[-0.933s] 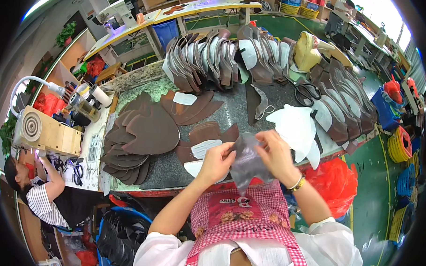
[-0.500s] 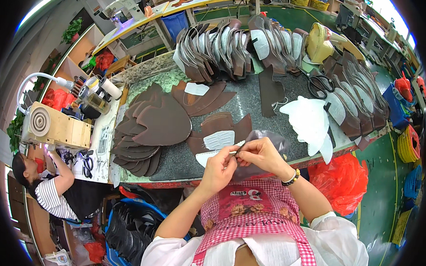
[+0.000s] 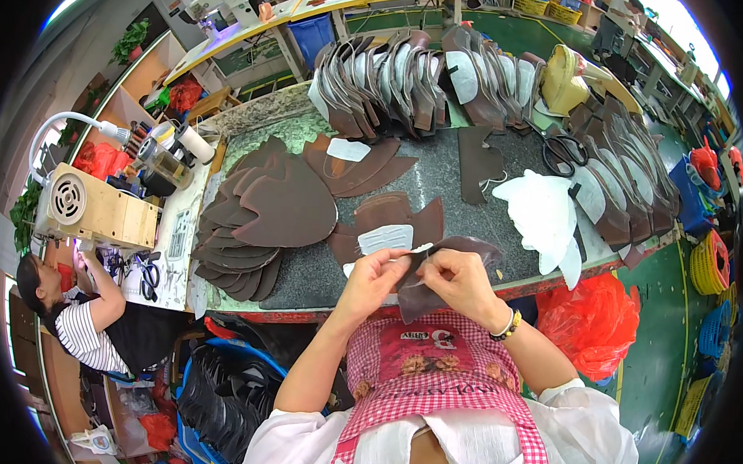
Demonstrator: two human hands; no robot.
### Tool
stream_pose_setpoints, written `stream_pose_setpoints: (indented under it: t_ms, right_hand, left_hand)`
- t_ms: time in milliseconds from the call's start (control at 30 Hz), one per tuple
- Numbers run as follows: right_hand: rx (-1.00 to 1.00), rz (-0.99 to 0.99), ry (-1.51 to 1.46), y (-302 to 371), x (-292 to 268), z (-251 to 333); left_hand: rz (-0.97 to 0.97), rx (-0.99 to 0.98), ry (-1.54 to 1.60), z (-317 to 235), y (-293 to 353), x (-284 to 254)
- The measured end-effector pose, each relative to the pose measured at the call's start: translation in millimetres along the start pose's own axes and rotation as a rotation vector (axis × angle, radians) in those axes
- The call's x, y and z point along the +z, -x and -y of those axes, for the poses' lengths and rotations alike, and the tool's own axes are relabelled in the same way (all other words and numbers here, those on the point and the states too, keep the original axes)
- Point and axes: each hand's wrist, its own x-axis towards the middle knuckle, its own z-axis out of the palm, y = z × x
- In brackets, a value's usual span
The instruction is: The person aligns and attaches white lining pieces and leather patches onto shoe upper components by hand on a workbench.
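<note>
In front of my apron, a dark brown leather piece (image 3: 416, 305) hangs between my hands at the table's near edge. My left hand (image 3: 373, 283) pinches its upper left edge, beside a small white strip. Closed against the piece's middle is my right hand (image 3: 461, 286), thumb and forefinger together; part of the leather shows beyond its knuckles. Just past my hands lie brown cut pieces (image 3: 389, 210) with a white ribbed patch (image 3: 385, 239) on top.
A stack of brown pieces (image 3: 287, 200) lies left. White sheets (image 3: 538, 213) and black scissors (image 3: 564, 153) are right. Bundled pieces (image 3: 377, 81) line the far edge. A person (image 3: 90, 320) works at a sewing machine (image 3: 98, 210) on the left. A red bag (image 3: 589, 321) stands below the table.
The leather piece is turned and opened out, so more of it shows below and beyond my fingers. My right hand has shifted slightly down.
</note>
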Motion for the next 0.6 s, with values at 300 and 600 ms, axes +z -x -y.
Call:
stream_pose_setpoints:
  t_ms: [300,600]
  right_hand:
    - [-0.308,-0.011,0.093,76.3,-26.3,26.7]
    - [0.678,0.325,0.374,140.8,-125.3,1.6]
  left_hand:
    - [-0.261,0.753,-0.672,-36.2,-29.6,10.8]
    - [0.189,1.099,-1.197,-77.1,-26.7,38.3]
